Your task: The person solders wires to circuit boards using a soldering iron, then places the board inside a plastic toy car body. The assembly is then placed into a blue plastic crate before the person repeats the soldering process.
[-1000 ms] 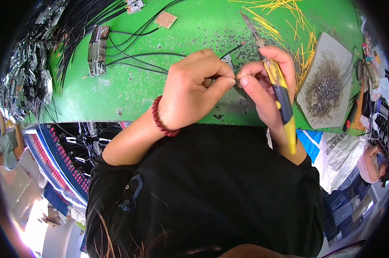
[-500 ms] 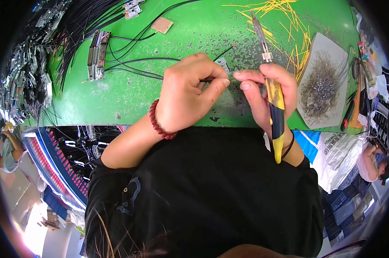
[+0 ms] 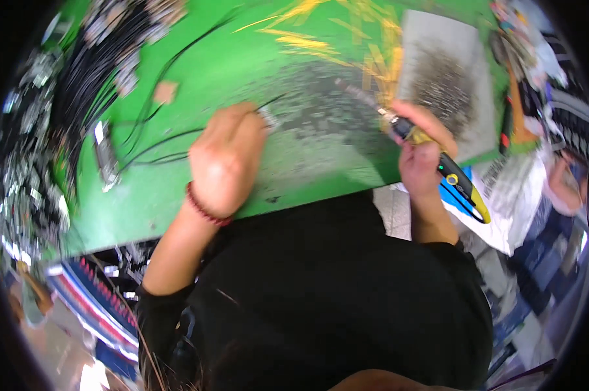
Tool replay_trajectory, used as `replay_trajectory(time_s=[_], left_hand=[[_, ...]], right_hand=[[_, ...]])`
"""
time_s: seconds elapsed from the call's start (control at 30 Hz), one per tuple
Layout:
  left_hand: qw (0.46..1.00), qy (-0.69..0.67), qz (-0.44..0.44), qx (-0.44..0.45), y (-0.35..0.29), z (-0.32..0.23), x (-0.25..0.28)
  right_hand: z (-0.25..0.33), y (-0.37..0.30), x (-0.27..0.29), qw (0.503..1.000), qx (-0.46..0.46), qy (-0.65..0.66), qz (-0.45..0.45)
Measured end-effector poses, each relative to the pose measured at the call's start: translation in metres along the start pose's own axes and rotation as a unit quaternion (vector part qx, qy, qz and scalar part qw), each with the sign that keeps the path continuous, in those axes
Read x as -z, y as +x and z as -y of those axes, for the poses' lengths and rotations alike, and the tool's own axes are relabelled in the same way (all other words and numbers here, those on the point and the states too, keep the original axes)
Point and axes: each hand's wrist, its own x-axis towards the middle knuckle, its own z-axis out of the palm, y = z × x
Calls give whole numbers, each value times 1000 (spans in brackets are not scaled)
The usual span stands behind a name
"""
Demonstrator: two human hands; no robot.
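Note:
My left hand (image 3: 224,159), a red bead bracelet at its wrist, is closed over the near middle of the green table (image 3: 170,215). A black cable (image 3: 170,138) runs into its curled fingers from the left; blur and the hand itself hide the grip. A small circuit board (image 3: 267,118) and a thin black wire end show just past the fingertips. My right hand (image 3: 421,166) is wrapped round a yellow-and-black soldering iron (image 3: 463,186), whose tip slants up and left over the tabletop, touching nothing.
Yellow wires (image 3: 301,44) lie scattered at the far side. A pale slab (image 3: 480,52) with dark debris is at the right. Black cables (image 3: 96,91) and shiny metal parts (image 3: 30,140) crowd the left. A brown square piece (image 3: 166,92) and metal-edged part (image 3: 104,153) lie nearer.
My hands have drawn apart: the soldering iron has swung to a slant, tip up-left, away from my left hand. The whole view has shifted and tilted with blur.

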Motion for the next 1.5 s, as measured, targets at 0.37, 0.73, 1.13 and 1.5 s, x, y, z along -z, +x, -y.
replay_trajectory(time_s=[0.37, 0.73, 1.13, 1.5], left_hand=[[997, -57, 48, -14, 13, -6, -3], [987, -102, 62, 104, 13, -13, -3], [988, -90, 41, 114, 8, -12, -2], [986, -122, -3, 116, 5, -8, -14]], right_hand=[[-32, -29, 137, 919, -49, 23, -391], [-55, -33, 152, 915, -49, 3, -400], [-65, -38, 151, 915, 19, -10, -403], [-18, -34, -9, 991, -3, 123, -47]])
